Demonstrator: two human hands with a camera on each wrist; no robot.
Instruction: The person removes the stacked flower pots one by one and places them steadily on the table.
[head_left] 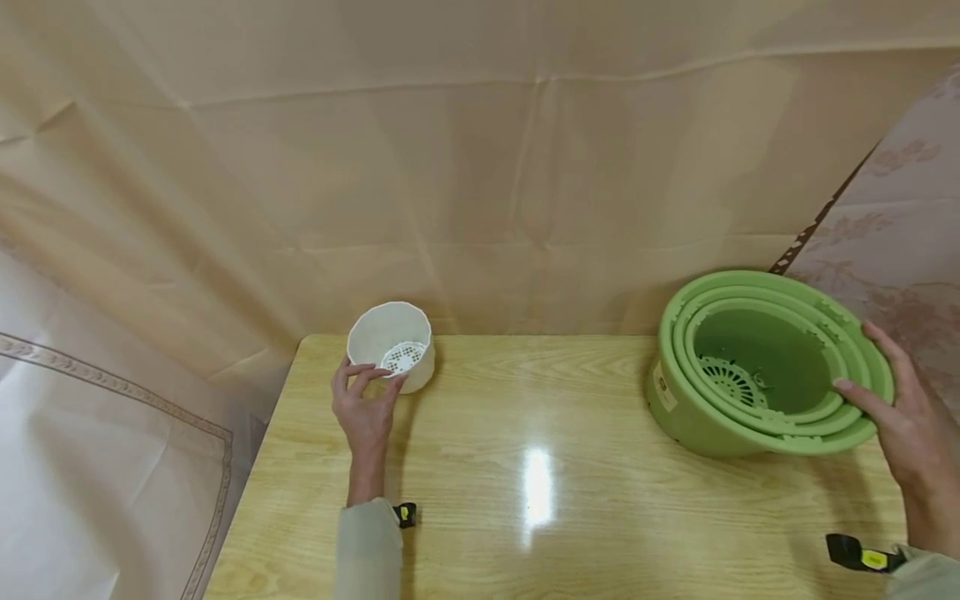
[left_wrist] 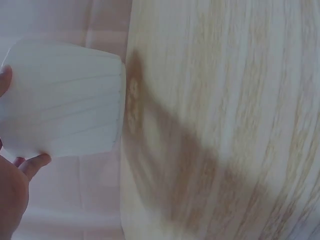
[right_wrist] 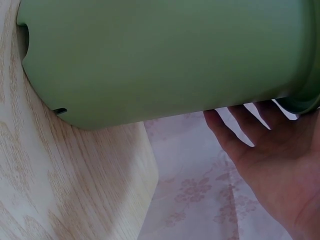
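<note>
A: White pot [head_left: 392, 344] sits at the far left corner of the desk [head_left: 540, 483], tipped toward the camera so its perforated bottom shows.

B: And the left hand [head_left: 365, 406]?

A: Its thumb and fingers curl round the near side of the white pot, gripping it. In the left wrist view the pot [left_wrist: 62, 100] hangs partly past the desk's edge, a fingertip under its rim.

B: What about the other side?

A: A stack of green pots [head_left: 757, 367], nested one inside another, leans at the far right corner of the desk. The right hand [head_left: 903, 425] grips the stack's rim, thumb laid over the lip and fingers behind. From the right wrist the fingers [right_wrist: 235, 130] lie fairly straight under the green wall [right_wrist: 165, 55].

B: The surface?

A: Pale wood grain, glossy, with a bright glare patch [head_left: 537, 487] near the middle. Its right edge [right_wrist: 145, 175] drops to a floral cloth [right_wrist: 200, 195].

B: And the room?

A: A creased beige sheet [head_left: 450, 167] hangs behind the desk. A white cloth with a patterned border [head_left: 97, 433] lies to the left, and a pinkish flowered one [head_left: 900, 217] to the right.
</note>
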